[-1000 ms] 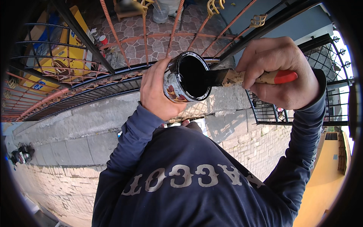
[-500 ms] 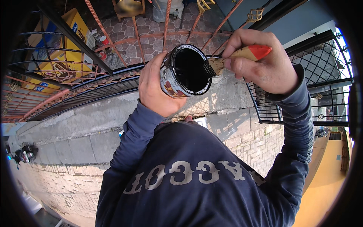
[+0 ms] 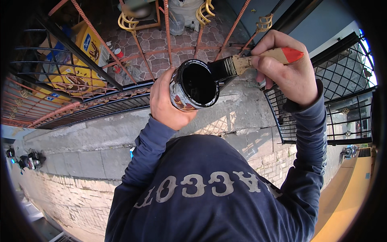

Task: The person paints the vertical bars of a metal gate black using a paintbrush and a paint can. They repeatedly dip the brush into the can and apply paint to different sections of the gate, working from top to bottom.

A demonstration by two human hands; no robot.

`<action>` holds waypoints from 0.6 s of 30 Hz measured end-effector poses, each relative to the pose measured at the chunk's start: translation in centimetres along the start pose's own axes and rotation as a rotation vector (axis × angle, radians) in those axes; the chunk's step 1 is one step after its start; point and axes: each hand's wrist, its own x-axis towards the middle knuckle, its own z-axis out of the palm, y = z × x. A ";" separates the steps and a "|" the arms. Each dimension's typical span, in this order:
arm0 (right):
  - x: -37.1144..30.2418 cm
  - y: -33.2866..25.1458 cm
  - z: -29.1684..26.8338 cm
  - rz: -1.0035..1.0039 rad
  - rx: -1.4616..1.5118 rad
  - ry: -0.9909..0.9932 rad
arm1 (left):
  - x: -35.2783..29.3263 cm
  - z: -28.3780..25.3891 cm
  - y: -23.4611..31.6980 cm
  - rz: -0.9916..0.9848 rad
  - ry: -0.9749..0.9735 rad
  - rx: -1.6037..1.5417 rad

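Observation:
My left hand (image 3: 167, 105) is wrapped round a paint can (image 3: 177, 95), which tips toward me and shows its dark inside. Black paint coats the can's inner wall, and its rim and outside are smeared black and white. In my right hand (image 3: 289, 68) is a paintbrush (image 3: 242, 64), held by its wooden handle with a red tip. The brush's bristles are loaded black and point left, at the can's right rim; whether they touch it I cannot tell. Just beyond both hands stands a metal fence (image 3: 168, 36) with reddish bars and gold twisted ornaments.
Black lattice gate panels (image 3: 342, 72) stand at the right. Yellow cardboard boxes (image 3: 86, 52) lie behind the fence at the left, near a clear plastic bucket (image 3: 177, 25) on the patterned floor. A motorcycle (image 3: 30, 160) is at the far left, beside the paved street.
The brush has come out of the can's mouth to the right, so its black bristles now show. The can has shifted slightly left and down in view.

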 end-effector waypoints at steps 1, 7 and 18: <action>0.0 0.4 -0.3 -0.148 -0.047 -0.047 | 0.1 0.4 0.3 -0.009 0.005 -0.023; 0.2 1.1 -3.8 -0.438 -0.049 -0.533 | 0.6 1.5 1.2 -0.039 0.024 -0.103; 0.5 3.7 -4.2 -0.267 0.138 -0.291 | 1.8 2.2 1.2 -0.065 0.011 -0.047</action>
